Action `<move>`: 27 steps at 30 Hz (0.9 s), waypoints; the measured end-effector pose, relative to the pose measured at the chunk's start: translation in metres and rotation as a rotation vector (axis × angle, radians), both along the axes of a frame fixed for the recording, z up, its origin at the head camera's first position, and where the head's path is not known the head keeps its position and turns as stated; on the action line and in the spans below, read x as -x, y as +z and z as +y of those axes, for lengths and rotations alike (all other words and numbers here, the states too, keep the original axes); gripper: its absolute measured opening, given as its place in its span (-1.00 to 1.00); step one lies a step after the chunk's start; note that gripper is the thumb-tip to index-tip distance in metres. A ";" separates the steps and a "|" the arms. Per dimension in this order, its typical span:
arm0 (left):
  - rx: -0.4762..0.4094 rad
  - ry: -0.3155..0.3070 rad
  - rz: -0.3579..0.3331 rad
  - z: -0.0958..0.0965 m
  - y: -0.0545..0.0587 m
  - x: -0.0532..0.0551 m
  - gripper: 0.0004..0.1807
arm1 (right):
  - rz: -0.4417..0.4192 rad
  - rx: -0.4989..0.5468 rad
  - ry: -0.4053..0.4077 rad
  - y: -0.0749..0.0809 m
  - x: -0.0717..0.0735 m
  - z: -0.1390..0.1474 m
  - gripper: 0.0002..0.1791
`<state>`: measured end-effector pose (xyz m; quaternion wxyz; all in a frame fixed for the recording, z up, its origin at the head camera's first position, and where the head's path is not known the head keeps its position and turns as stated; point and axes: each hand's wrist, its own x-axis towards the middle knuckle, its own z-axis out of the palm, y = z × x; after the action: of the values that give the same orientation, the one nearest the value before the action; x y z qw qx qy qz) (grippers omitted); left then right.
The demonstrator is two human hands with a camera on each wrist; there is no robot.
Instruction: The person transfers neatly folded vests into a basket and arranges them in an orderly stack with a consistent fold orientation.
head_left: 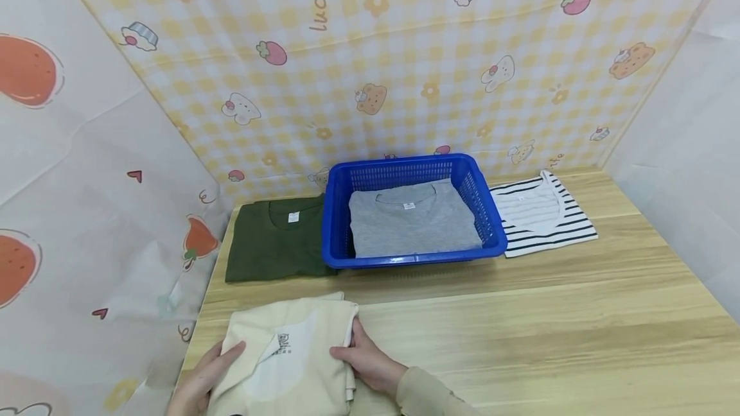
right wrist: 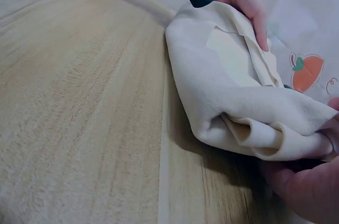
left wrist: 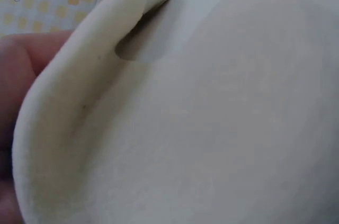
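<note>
A folded cream garment [head_left: 324, 364] with a white patch and small dark print lies near the table's front left. My left hand [head_left: 207, 374] grips its left edge, thumb on top. At the opposite edge, my right hand [head_left: 372, 359] pinches the cloth between thumb and fingers. Layered folds of the cream garment [right wrist: 228, 91] show beside my right hand [right wrist: 310, 189] in the right wrist view. Cloth fills most of the left wrist view, where part of my left hand [left wrist: 21, 70] is hidden behind it.
Behind the garment stands a blue plastic basket [head_left: 416, 260] holding a folded grey T-shirt [head_left: 413, 226]. Left of the basket lies a folded dark green T-shirt [head_left: 277, 246]. On its right is a folded black-and-white striped shirt [head_left: 549, 233]. Patterned sheets [head_left: 405, 69] hang behind the wooden table [head_left: 549, 332].
</note>
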<state>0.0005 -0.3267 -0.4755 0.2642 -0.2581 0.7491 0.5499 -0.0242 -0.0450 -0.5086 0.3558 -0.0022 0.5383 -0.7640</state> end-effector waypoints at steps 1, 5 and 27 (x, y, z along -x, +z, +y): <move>-0.006 0.001 0.007 0.000 -0.001 0.000 0.05 | 0.006 0.010 -0.001 0.000 0.000 0.000 -0.17; -0.015 -0.001 0.049 0.001 -0.003 -0.001 -0.05 | 0.026 0.035 -0.008 0.000 0.001 -0.001 -0.16; 0.050 -0.027 0.150 0.004 -0.002 0.000 -0.30 | 0.052 0.051 -0.027 0.011 0.003 0.013 -0.22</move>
<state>0.0002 -0.3222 -0.4772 0.2084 -0.2127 0.7836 0.5453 -0.0271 -0.0318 -0.4977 0.3310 -0.0238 0.5275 -0.7820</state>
